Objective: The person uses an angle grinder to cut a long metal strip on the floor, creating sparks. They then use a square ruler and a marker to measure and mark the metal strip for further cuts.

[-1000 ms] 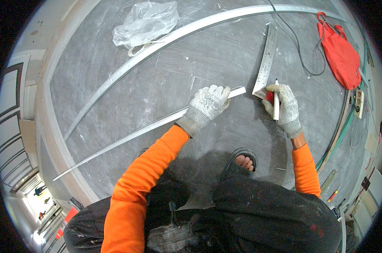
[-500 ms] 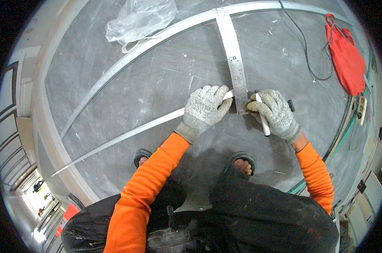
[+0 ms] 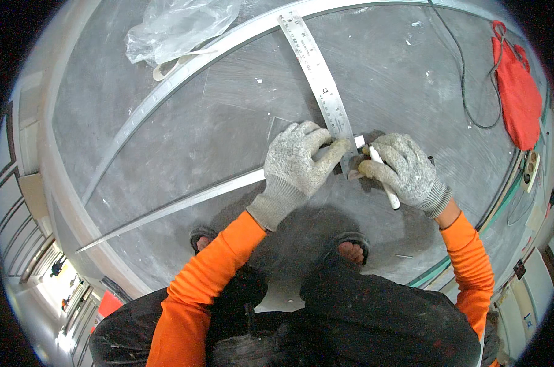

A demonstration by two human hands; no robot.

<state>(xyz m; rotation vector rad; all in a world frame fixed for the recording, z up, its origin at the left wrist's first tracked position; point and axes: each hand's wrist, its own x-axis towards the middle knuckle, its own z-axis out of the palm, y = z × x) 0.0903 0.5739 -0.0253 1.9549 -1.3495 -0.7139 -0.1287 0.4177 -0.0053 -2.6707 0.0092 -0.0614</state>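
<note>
My left hand [image 3: 300, 159], in a grey knit glove, is closed around a narrow light metal strip [image 3: 185, 207] near its right end. Its thumb and fingertips press against the near part of a steel ruler [image 3: 316, 73]. That ruler crosses the strip and runs away from me toward a long pale metal channel [image 3: 160, 92]. In my gloved right hand [image 3: 405, 168] is a white marker [image 3: 385, 183], slanting down to the right, its upper end close to the strip's end. The right fingertips are beside the ruler's near end, where the glove partly hides what they touch.
A clear plastic bag [image 3: 182, 27] lies beyond the channel. At the right are a red cloth bag [image 3: 516, 92], a dark cable [image 3: 463, 79] and a white power strip [image 3: 531, 171]. My sandalled feet [image 3: 350, 251] stand just behind the work on the grey floor.
The ruler has slanted more, its far end lying further left. My left thumb and fingers have moved right onto its edge. The strip's end now shows past the ruler. The marker remains in my right hand.
</note>
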